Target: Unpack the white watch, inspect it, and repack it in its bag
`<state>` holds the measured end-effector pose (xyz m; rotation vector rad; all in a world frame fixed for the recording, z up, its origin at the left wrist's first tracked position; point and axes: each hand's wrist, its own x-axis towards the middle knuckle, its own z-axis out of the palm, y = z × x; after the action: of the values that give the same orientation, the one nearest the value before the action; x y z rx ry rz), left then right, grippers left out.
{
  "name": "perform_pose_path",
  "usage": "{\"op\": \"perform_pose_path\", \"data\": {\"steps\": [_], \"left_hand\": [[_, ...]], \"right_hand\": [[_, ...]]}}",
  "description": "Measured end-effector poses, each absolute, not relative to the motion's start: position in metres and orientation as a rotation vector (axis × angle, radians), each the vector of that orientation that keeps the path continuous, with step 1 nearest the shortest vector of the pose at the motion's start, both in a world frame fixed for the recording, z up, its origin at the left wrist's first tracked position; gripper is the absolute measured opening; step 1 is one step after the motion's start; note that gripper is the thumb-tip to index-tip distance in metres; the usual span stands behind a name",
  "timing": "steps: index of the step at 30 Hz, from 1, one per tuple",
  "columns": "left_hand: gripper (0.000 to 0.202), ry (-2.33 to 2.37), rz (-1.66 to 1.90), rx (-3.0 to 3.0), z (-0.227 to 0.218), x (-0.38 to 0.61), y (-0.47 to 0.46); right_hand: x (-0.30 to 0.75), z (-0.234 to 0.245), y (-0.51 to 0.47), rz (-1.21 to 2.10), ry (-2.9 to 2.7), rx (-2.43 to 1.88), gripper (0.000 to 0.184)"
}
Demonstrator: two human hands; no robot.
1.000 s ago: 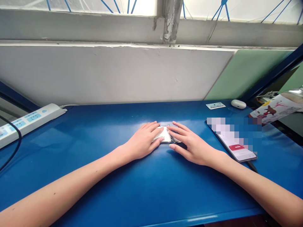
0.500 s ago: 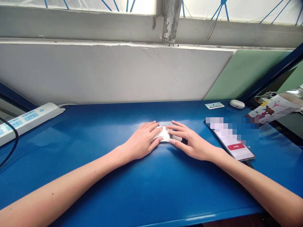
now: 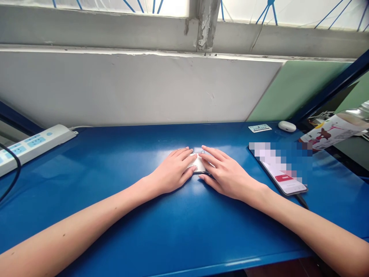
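A small, flat white packet [image 3: 198, 163] with a clear, shiny edge and a dark front edge lies on the blue table [image 3: 138, 227] between my hands. My left hand [image 3: 170, 173] holds its left side, with the thumb near the front and the fingers across the top. Over its right side is my right hand [image 3: 230, 171], fingers stretched and slightly spread. The right fingertips reach the packet or hover just above it; I cannot tell which. Much of the packet is hidden beneath both hands.
At the right lies a phone [image 3: 278, 171], partly pixelated, with a dark cable. Behind it are a white card [image 3: 260, 128] and a white earbud case [image 3: 287, 126]. A labelled bottle [image 3: 331, 130] leans at the far right. A white power strip [image 3: 37, 144] lies left, near a black cable [image 3: 15, 181].
My right hand has moved left and now covers more of the packet's right side, hiding a white rounded piece that showed there. My left hand stays in place. The view has shifted slightly.
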<state>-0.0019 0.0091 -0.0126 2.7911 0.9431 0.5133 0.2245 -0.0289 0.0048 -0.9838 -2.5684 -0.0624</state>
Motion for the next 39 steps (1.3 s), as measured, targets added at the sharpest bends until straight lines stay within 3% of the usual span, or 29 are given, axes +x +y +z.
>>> {"op": "perform_pose_path", "data": {"steps": [16,39], "left_hand": [[0.054,0.970,0.412,2.774,-0.008,-0.002,0.009],[0.048,0.841,0.545,2.742,-0.008,-0.005,0.011]], "right_hand": [[0.237,-0.010,-0.020,0.242,-2.296,-1.094,0.031],[0.247,-0.014,-0.013,0.108,-2.350,-1.139,0.041]]}}
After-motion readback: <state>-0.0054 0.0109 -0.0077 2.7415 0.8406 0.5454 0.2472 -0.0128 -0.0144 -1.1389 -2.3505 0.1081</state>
